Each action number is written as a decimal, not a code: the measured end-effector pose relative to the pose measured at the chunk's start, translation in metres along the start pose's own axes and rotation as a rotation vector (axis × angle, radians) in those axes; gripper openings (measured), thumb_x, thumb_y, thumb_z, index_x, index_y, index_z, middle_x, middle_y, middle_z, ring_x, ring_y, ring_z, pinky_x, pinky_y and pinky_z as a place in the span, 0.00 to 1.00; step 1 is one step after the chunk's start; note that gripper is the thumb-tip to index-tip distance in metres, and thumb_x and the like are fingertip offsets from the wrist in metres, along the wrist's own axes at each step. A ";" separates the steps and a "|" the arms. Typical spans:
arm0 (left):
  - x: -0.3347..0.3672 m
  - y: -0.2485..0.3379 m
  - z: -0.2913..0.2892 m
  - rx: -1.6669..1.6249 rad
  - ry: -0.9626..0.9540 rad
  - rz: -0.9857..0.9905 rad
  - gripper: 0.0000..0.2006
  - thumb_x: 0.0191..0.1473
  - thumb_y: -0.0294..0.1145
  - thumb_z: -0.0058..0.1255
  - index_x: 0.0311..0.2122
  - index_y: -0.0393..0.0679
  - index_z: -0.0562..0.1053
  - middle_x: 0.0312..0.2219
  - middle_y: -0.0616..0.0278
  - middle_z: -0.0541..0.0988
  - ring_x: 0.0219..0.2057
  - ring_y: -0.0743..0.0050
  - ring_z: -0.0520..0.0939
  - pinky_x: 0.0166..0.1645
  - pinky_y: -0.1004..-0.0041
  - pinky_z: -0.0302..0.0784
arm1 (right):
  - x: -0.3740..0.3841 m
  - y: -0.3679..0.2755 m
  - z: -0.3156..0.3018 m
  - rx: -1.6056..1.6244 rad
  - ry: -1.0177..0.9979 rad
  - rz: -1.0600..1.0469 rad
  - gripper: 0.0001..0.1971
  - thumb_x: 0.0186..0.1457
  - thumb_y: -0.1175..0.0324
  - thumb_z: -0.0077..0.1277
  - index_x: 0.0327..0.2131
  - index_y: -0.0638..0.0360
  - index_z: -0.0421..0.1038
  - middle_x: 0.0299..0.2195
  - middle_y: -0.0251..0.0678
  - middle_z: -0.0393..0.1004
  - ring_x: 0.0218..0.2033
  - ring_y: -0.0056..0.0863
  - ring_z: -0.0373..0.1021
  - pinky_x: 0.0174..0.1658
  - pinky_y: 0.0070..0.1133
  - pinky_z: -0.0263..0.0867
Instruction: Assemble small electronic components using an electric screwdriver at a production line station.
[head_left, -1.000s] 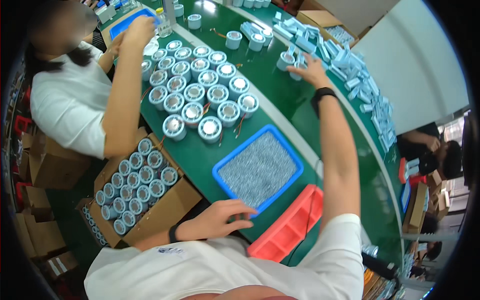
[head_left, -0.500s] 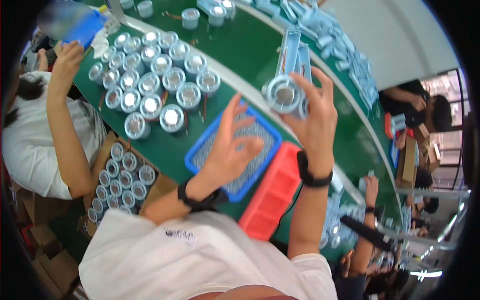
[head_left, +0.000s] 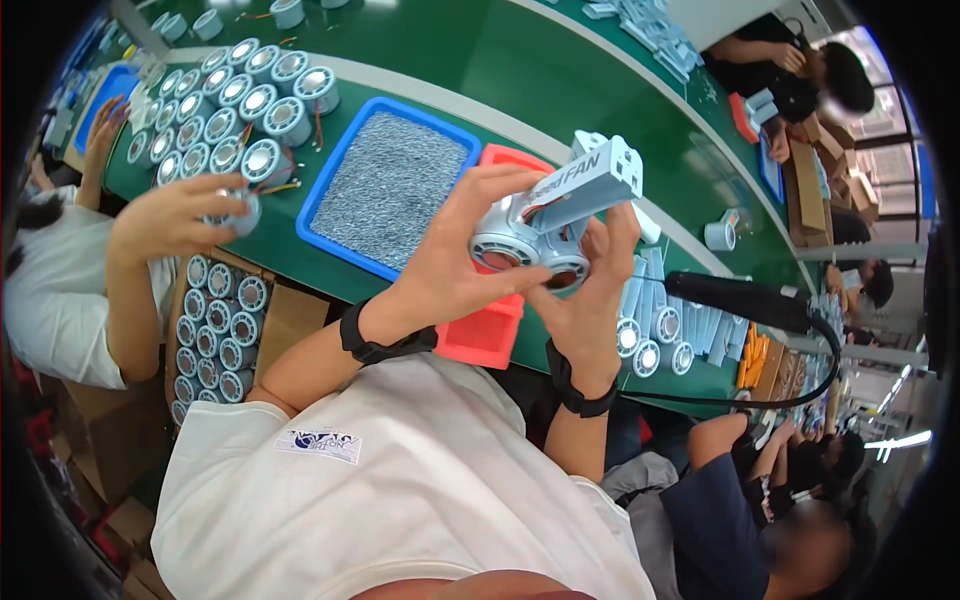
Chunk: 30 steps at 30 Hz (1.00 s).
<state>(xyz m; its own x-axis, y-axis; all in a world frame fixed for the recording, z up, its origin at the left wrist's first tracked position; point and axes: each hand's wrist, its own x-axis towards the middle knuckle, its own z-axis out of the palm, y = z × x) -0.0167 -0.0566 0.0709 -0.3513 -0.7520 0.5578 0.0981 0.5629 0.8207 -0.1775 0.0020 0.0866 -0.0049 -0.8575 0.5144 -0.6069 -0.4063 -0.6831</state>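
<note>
Over the near edge of the green worktable point(head_left: 420, 60), I hold two light-blue handheld fan bodies side by side. My left hand point(head_left: 460, 240) is closed on the left fan body point(head_left: 500, 240), thumb beneath its round head. My right hand point(head_left: 590, 310) is closed around the right fan body point(head_left: 566, 268), its fingers partly hidden behind it. The handles point up and away from me, with dark printing on the front one. A reddish wire shows by the front handle. The round ends face toward me.
A blue tray point(head_left: 305, 215) of small metal pieces and a red divided bin point(head_left: 480, 335) lie nearby. Round fan heads point(head_left: 235, 90) stand at left, where a co-worker's hand point(head_left: 170, 220) holds another. A black power screwdriver point(head_left: 740, 300) hangs at right beside more fan parts point(head_left: 660, 325).
My left hand, open and apart from the parts before, has come across and closed on a fan body. The fan bodies have turned and come lower and nearer. The head view has swung rightward.
</note>
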 end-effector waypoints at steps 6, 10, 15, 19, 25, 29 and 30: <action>0.018 -0.017 0.007 -0.364 -0.146 -0.603 0.32 0.43 0.27 0.61 0.55 0.42 0.63 0.47 0.56 0.69 0.48 0.66 0.72 0.52 0.70 0.69 | -0.005 0.019 0.012 0.548 0.149 0.287 0.52 0.43 0.80 0.61 0.66 0.56 0.35 0.53 0.44 0.59 0.53 0.34 0.62 0.54 0.29 0.61; 0.048 -0.049 -0.006 -0.239 -0.240 -0.581 0.29 0.44 0.29 0.59 0.54 0.43 0.64 0.45 0.57 0.72 0.46 0.69 0.73 0.50 0.73 0.70 | 0.002 0.038 0.014 0.620 0.178 0.513 0.43 0.44 0.79 0.61 0.62 0.62 0.46 0.50 0.41 0.62 0.50 0.30 0.63 0.53 0.28 0.62; 0.089 -0.073 -0.021 -0.305 -0.297 -0.544 0.29 0.42 0.27 0.59 0.53 0.41 0.66 0.44 0.58 0.73 0.43 0.71 0.75 0.48 0.72 0.71 | 0.001 0.039 0.040 0.552 0.437 0.547 0.34 0.45 0.78 0.62 0.54 0.66 0.54 0.48 0.40 0.63 0.49 0.27 0.64 0.50 0.25 0.63; 0.074 -0.118 -0.009 0.104 -0.515 -0.017 0.21 0.44 0.27 0.56 0.47 0.41 0.72 0.39 0.55 0.78 0.39 0.62 0.79 0.42 0.69 0.73 | 0.005 0.026 0.055 0.319 0.318 0.412 0.28 0.46 0.75 0.63 0.49 0.64 0.57 0.41 0.37 0.68 0.42 0.22 0.67 0.44 0.20 0.64; 0.081 -0.106 -0.021 0.112 -0.768 -0.430 0.24 0.48 0.32 0.57 0.53 0.46 0.70 0.49 0.53 0.73 0.53 0.55 0.71 0.52 0.58 0.65 | 0.018 0.013 0.020 0.247 -0.114 0.581 0.23 0.49 0.69 0.62 0.48 0.65 0.66 0.34 0.30 0.72 0.32 0.19 0.68 0.36 0.20 0.64; 0.055 -0.111 -0.008 0.308 -0.557 -0.160 0.28 0.50 0.35 0.58 0.58 0.51 0.65 0.55 0.56 0.68 0.58 0.54 0.64 0.53 0.50 0.59 | 0.009 0.037 0.045 0.141 0.103 0.450 0.22 0.45 0.70 0.64 0.45 0.64 0.71 0.38 0.34 0.72 0.36 0.25 0.70 0.39 0.22 0.65; 0.046 -0.111 0.000 0.323 -0.546 -0.163 0.28 0.50 0.35 0.58 0.58 0.51 0.65 0.55 0.56 0.68 0.58 0.54 0.64 0.53 0.50 0.59 | 0.005 0.034 0.037 0.153 0.096 0.439 0.22 0.45 0.70 0.64 0.45 0.64 0.71 0.38 0.34 0.72 0.36 0.25 0.70 0.39 0.22 0.65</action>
<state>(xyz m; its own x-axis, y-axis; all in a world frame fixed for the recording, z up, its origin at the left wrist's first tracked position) -0.0436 -0.1536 0.0056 -0.7689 -0.6016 0.2165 -0.2508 0.5953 0.7634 -0.1686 -0.0277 0.0466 -0.3119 -0.9286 0.2008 -0.4072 -0.0603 -0.9114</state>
